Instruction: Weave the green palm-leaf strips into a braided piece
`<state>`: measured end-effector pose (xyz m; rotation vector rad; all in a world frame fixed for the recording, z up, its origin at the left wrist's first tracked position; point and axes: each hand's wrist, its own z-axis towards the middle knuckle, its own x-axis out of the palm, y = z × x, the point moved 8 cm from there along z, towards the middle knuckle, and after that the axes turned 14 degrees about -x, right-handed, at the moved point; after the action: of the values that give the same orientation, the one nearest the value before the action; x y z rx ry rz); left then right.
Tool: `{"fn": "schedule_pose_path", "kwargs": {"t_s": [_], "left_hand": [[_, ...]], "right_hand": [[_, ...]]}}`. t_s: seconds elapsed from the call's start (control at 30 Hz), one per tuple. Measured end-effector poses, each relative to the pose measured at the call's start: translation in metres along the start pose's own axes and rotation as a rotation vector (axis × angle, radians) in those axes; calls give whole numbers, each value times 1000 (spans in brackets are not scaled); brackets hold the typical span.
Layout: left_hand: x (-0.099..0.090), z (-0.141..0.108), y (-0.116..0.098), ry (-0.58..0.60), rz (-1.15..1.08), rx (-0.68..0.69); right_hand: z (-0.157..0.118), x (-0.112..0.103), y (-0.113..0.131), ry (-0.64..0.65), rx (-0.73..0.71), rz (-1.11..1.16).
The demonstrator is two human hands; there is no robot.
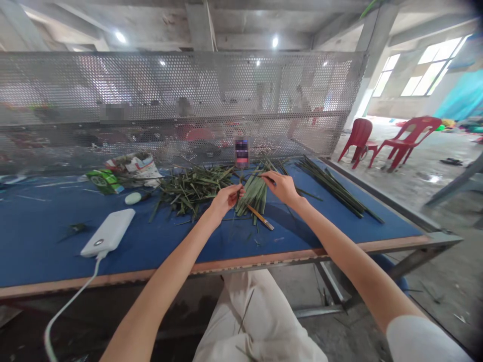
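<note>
While in hands (pixel 226 198) (pixel 282 187), green leaf strips (pixel 253 196)

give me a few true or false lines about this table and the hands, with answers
1. The white power bank lies on the blue table top, its cable running off the near edge. True.
2. The left hand is holding the power bank. False: it and the right hand hold green leaf strips.
3. The long bundle of green strips lies on the floor. False: it lies on the table top, to the right of the hands.
4. Two red plastic chairs stand on the floor to the right of the table. True.
5. A perforated metal screen runs along the table's far side. True.
</note>
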<state>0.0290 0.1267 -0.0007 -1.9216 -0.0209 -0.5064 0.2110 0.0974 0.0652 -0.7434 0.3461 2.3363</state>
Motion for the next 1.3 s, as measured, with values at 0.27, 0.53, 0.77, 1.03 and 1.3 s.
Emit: {"fn": "schedule_pose_path", "kwargs": {"t_s": [0.27, 0.53, 0.77, 1.03, 1.3], "left_hand": [[17, -1, 9, 61, 148, 53], [27, -8, 8, 65, 286, 100], [28, -16, 2, -10, 329, 170], [25, -11, 2, 22, 287, 180], [20, -11, 1, 31, 164, 141]], "right_hand": [[-6, 36, -2, -207, 413, 904], [-15, 46, -1, -204, 659, 1125], [-18, 55, 10, -150, 664, 1138], [-10, 32, 21, -217, 337, 715], [-8, 21, 35, -172, 158, 430]]}}
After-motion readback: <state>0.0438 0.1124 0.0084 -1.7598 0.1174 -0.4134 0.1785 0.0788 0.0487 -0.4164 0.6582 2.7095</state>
